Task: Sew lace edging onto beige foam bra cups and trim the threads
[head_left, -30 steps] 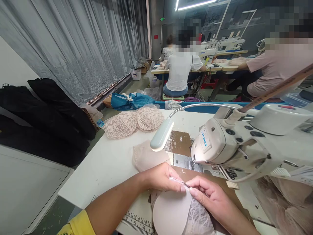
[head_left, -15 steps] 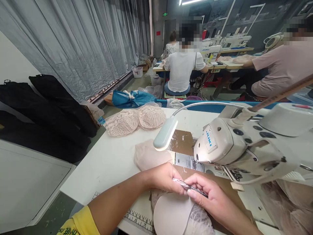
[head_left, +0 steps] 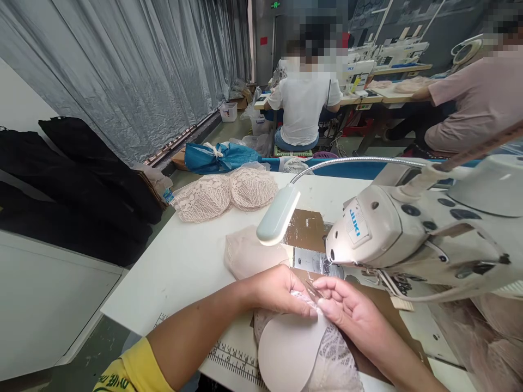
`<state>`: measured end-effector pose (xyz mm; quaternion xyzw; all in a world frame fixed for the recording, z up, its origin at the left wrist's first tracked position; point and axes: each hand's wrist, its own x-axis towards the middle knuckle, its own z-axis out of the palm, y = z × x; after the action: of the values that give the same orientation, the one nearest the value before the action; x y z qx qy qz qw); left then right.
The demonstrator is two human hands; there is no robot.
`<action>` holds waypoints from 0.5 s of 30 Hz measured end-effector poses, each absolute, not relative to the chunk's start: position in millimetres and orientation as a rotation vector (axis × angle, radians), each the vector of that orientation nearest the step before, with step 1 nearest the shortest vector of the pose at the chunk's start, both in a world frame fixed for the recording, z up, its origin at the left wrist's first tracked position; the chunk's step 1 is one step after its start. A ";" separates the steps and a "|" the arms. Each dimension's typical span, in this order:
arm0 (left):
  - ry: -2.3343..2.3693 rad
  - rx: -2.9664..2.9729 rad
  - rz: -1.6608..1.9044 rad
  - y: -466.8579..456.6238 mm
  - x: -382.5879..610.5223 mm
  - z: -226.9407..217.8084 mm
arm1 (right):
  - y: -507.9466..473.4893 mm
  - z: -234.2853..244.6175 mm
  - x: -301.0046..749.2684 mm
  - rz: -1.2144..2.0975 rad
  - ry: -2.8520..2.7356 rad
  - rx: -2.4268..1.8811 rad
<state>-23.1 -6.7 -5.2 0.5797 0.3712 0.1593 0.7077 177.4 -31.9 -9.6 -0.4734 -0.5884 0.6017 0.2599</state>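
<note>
My left hand (head_left: pixel 274 291) and my right hand (head_left: pixel 347 316) meet over a beige bra cup (head_left: pixel 288 348) with lace trim (head_left: pixel 335 362) at the table's near edge. Both pinch the lace edge at the cup's top, fingertips nearly touching. A thin dark metal tool shows between my right fingers. The white sewing machine head (head_left: pixel 392 234) hangs just behind and right of my hands. Its gooseneck lamp (head_left: pixel 278 214) points down over the work.
A lace bra (head_left: pixel 224 193) lies at the far left of the white table (head_left: pixel 183 272), and a beige cup piece (head_left: pixel 249 253) under the lamp. Black bags sit on the left. Other people sit at sewing tables beyond. A ruler strip (head_left: pixel 232 362) runs along the near edge.
My hands shifted slightly up and toward the machine. My right fingers have moved from a flatter grip to a fingertip pinch at the lace edge. The camera tilted down a little.
</note>
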 end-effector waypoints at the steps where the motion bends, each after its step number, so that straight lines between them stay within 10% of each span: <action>1: 0.804 1.291 0.354 -5.7 -23.9 -5.5 | -31.8 -9.8 176.7 1.639 -1.598 -1.289; 15: 0.925 1.758 0.311 13.8 -70.3 17.5 | -37.0 -2.6 176.8 1.742 -1.638 -1.323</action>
<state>-70.3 13.8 17.5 0.7382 0.3885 0.1305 0.5358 176.8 -37.0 -2.6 -0.4741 -0.5867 0.6243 0.2030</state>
